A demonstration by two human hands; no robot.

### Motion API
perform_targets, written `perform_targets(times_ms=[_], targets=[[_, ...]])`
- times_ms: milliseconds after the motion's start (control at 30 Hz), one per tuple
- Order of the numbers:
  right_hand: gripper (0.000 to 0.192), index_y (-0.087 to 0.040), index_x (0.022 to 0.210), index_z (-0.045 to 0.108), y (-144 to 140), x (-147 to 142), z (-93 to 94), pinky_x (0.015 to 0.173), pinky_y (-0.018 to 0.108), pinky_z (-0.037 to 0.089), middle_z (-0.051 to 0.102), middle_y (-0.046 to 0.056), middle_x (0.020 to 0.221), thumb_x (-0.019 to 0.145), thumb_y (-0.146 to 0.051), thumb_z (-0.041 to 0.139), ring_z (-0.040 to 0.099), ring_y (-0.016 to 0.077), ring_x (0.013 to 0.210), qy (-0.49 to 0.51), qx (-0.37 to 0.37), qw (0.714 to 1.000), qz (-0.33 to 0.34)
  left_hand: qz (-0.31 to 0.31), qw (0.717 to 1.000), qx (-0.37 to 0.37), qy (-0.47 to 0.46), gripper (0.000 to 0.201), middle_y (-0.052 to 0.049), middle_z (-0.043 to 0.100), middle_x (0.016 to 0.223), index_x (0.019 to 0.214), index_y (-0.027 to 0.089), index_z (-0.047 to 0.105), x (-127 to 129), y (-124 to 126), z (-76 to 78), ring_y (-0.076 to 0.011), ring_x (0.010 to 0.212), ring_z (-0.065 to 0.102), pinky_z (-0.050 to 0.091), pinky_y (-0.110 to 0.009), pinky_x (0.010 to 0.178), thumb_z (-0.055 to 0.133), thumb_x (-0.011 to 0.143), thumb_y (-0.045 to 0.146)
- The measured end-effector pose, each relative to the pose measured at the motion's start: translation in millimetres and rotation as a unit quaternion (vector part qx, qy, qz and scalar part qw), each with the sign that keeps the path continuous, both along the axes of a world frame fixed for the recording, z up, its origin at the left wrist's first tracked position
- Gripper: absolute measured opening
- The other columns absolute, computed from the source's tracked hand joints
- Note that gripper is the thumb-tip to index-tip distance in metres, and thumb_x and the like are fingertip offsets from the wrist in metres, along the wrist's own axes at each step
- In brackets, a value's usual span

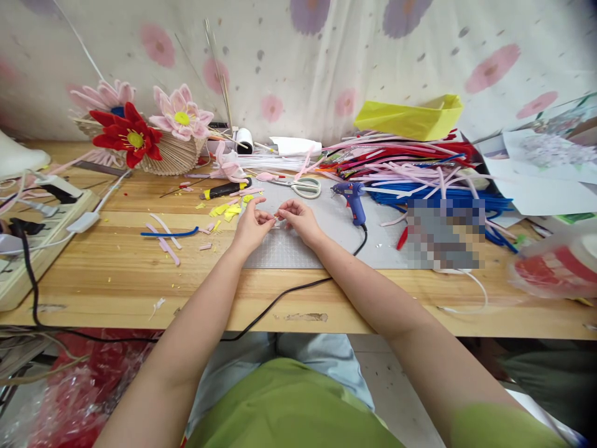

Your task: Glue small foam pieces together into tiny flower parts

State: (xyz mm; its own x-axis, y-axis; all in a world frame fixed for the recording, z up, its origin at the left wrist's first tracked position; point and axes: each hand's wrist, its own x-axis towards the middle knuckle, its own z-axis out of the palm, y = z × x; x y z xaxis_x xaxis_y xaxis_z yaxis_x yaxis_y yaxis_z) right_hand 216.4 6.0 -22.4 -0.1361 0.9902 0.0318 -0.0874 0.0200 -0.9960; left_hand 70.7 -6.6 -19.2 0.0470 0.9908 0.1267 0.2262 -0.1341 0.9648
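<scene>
My left hand (254, 225) and my right hand (298, 219) meet over the grey cutting mat (280, 256). Both are closed in a pinch, fingertips nearly touching. Something small and pale sits between them, too small to name. Behind my hands lie scissors (308, 188) with pale handles and a pink bud-shaped piece (265, 177). A blue hot glue gun (351, 200) rests on the mat to the right of my right hand. Left of my left hand are yellow scraps (226, 210) and a yellow-black utility knife (226, 189).
Fuzzy flowers, including a red one (129, 138), stand at the back left. Pipe cleaners (401, 158) are heaped at the back right. A power strip (46, 239) lies at the left edge. The glue gun's black cord (284, 292) crosses the table's front. A plastic tub (555, 267) stands right.
</scene>
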Motion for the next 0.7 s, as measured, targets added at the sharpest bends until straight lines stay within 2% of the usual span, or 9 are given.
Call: perform_targets(times_ms=[233,700], targets=[[0.039,-0.021,0.082,0.05,-1.7,1.6,2.3,0.045,0.018,0.04,0.062,-0.003,0.073,0.055,-0.035,0.073,0.055,0.0088,0.061,0.0,0.015,0.999,0.035,0.019,0.999,-0.024,-0.021,0.054,0.004,0.059,0.069,0.112,0.021,0.045,0.5,-0.9,5.3,-0.0093,0.059,0.058,0.045,-0.024,0.061,0.067,0.062,0.017],[0.03,-0.021,0.081,0.048,0.3,1.1,-0.9,0.044,0.018,0.04,0.063,-0.003,0.072,0.059,-0.027,0.067,0.054,0.0085,0.057,-0.016,0.016,0.999,0.029,0.018,0.999,-0.019,-0.022,0.053,0.005,0.06,0.069,0.111,0.021,0.045,0.0,0.6,2.2,-0.009,0.059,0.058,0.046,-0.024,0.061,0.067,0.063,0.017]])
